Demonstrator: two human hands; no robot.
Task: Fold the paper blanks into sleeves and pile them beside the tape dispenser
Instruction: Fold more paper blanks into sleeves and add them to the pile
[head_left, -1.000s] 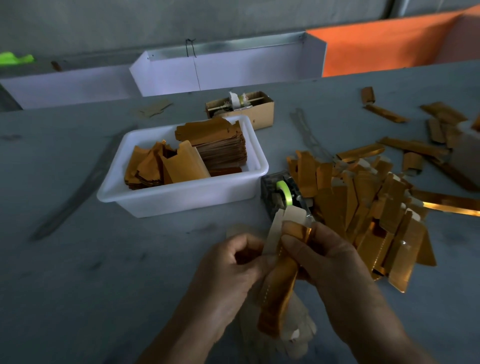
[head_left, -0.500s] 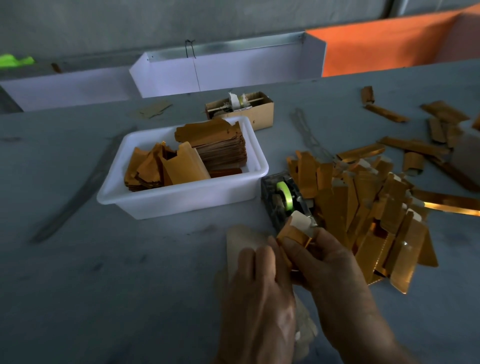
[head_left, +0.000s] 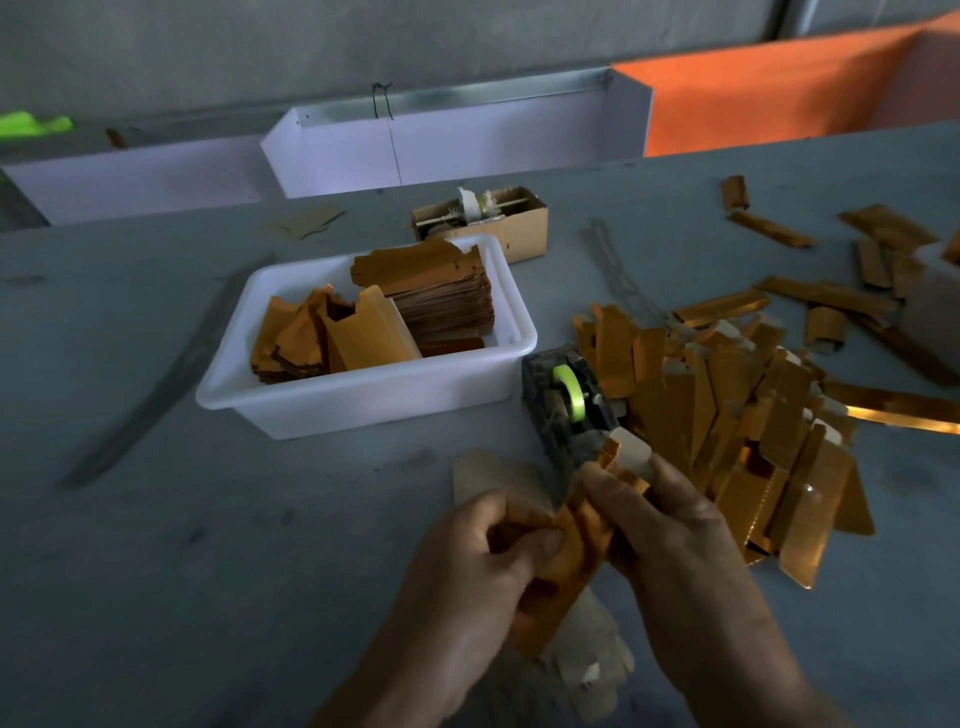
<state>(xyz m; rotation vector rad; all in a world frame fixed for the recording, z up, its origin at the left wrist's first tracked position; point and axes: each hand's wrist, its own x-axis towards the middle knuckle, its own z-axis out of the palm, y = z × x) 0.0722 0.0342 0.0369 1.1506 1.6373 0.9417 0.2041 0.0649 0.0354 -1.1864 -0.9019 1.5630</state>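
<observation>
Both hands hold one gold paper blank (head_left: 574, 551) just in front of the tape dispenser (head_left: 566, 405), which has a green roll. My left hand (head_left: 467, 577) pinches the blank's lower left edge. My right hand (head_left: 670, 530) grips its upper part, where a pale flap sticks out by the dispenser's front. A heap of folded gold sleeves (head_left: 737, 410) lies right of the dispenser. Pale flat blanks (head_left: 587, 670) lie on the table under my hands, partly hidden.
A white tub (head_left: 363, 400) left of the dispenser holds a stack of gold blanks (head_left: 441, 296) and loose ones. Behind it stands a small cardboard box (head_left: 519, 218). More gold pieces (head_left: 831, 291) lie scattered at the far right. White and orange bins line the back.
My left hand, which lay flat over the blank half a second ago, has turned and now pinches its lower edge. The blank shows longer between my hands again.
</observation>
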